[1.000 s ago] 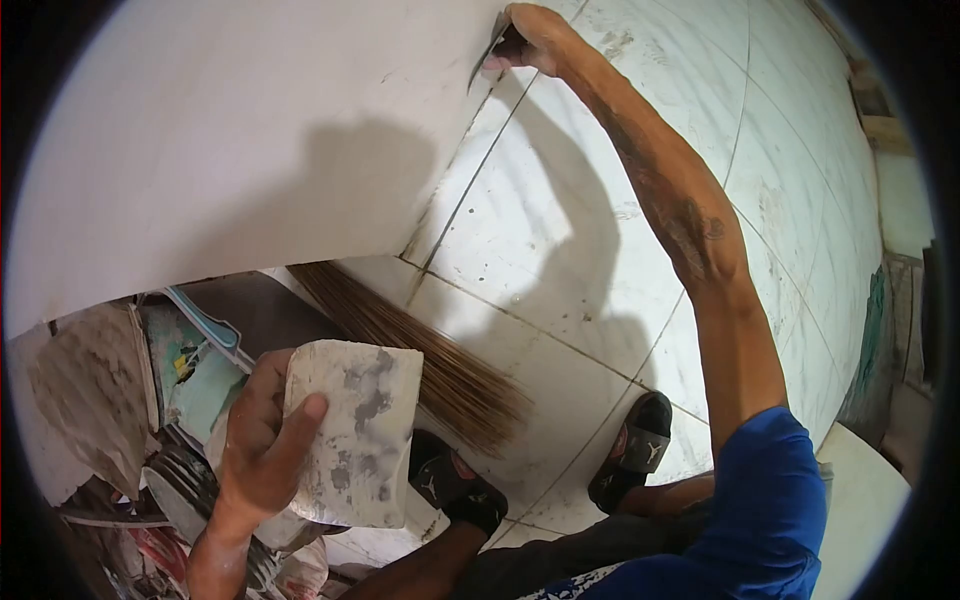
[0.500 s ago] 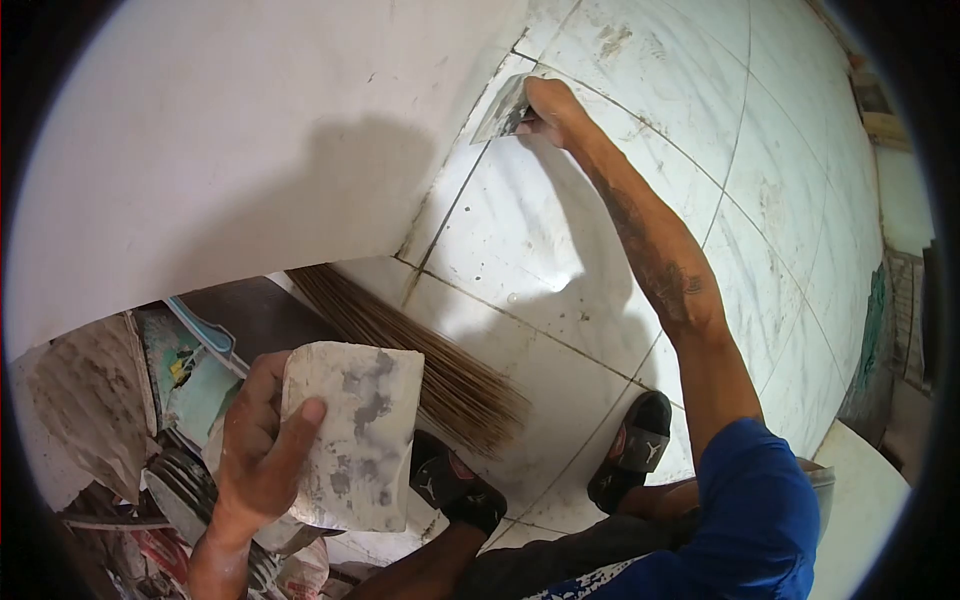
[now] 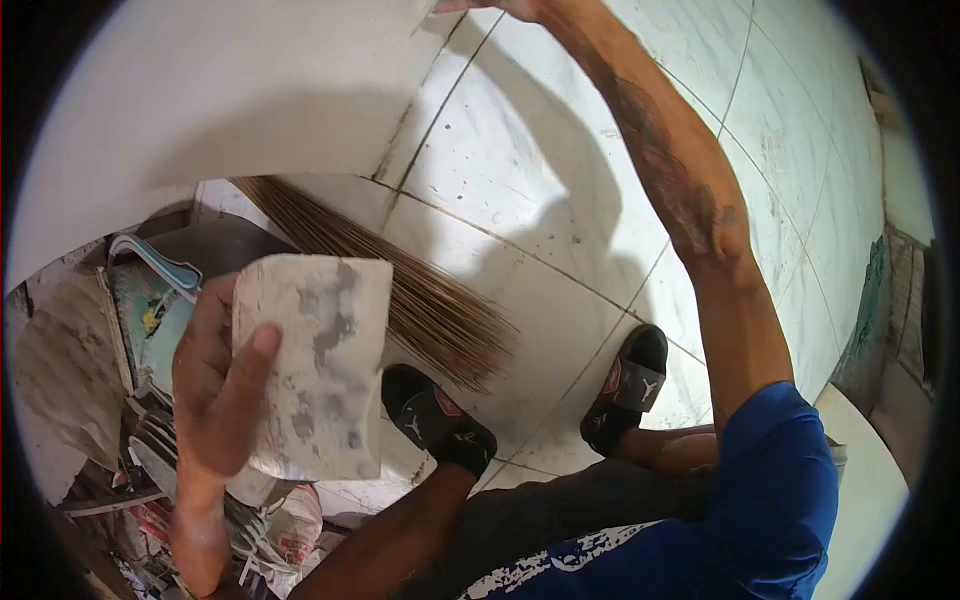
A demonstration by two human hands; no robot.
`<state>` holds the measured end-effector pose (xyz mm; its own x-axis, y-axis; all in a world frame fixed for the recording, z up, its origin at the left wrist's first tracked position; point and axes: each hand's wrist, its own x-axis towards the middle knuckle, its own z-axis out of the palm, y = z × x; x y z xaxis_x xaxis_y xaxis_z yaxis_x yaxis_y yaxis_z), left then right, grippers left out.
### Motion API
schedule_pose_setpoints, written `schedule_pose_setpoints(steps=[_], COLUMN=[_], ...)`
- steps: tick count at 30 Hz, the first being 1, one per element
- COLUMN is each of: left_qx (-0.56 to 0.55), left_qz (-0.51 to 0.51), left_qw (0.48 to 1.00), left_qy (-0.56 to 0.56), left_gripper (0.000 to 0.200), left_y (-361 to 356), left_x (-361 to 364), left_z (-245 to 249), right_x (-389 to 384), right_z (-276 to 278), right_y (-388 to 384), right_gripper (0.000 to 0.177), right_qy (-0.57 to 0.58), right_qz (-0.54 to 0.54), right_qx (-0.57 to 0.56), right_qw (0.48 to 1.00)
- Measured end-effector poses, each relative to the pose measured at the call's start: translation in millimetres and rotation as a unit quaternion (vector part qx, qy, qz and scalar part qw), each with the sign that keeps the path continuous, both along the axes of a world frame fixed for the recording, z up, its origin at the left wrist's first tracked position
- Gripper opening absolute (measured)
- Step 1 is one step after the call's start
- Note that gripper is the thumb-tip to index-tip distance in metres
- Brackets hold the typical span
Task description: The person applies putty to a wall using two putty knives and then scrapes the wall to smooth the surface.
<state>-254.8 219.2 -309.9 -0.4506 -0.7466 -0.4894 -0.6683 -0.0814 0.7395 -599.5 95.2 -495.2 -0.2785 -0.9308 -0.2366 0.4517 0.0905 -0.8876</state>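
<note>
Head view: my left hand [image 3: 205,385] is clamped on a flat board [image 3: 310,365] at near left, thumb across its face, fingers behind. The board's long axis runs near to far, its broad face turned up toward me. It is a rough, off-white rectangle with rounded corners, smeared with grey patches. My right hand [image 3: 500,6] is cut off at the far edge by the white wall [image 3: 230,90]; I cannot tell its grip. A straw broom [image 3: 400,290] lies on the marbled floor tiles [image 3: 560,180].
</note>
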Motion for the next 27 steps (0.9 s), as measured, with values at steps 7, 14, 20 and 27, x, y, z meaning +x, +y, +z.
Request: schedule_pose_setpoints(steps=[7, 14, 20, 27], left_qx=[-0.018, 0.004, 0.042, 0.076], left_qz=[-0.020, -0.047, 0.014, 0.025], left_qw=[1.000, 0.999, 0.992, 0.992], left_qy=[0.005, 0.026, 0.122, 0.100], left_gripper=[0.033, 0.032, 0.032, 0.040], left_y=[-5, -10, -9, -23], left_x=[-9, -31, -57, -53], left_z=[-10, -8, -4, 24], right_x=[-2, 100, 114, -19], right_z=[25, -49, -45, 108], right_y=[141, 221, 228, 180], right_gripper=[0.031, 0.029, 0.025, 0.034], right_qy=[0.401, 0.691, 0.587, 0.244], right_qz=[0.266, 0.398, 0.562, 0.487], right_qx=[0.033, 0.021, -0.041, 0.186], right_qw=[0.876, 0.603, 0.581, 0.817])
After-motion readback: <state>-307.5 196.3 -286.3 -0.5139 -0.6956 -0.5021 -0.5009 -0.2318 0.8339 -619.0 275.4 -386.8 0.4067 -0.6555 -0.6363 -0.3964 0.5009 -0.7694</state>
